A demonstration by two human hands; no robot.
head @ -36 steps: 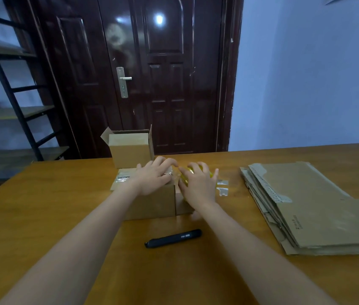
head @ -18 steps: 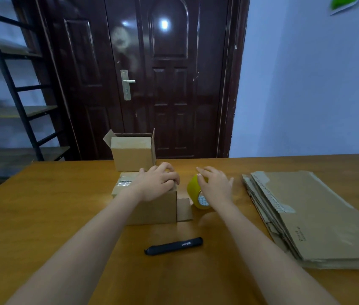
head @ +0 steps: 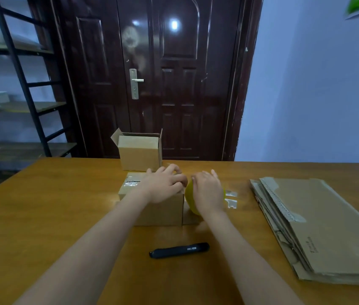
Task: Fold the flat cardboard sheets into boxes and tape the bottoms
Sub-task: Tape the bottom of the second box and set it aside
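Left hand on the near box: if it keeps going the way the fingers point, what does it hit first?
Probably the open box behind it: the left hand points away and slightly right over the near box. It may pass to the right; depth unclear.

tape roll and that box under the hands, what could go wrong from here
1. The right hand hides most of the yellow tape roll, so the strip may run crooked across the box.
2. The left hand has curled fingers at the box's top edge, where tape may stick to them.
3. The black cutter lies near the forearms and could get knocked.
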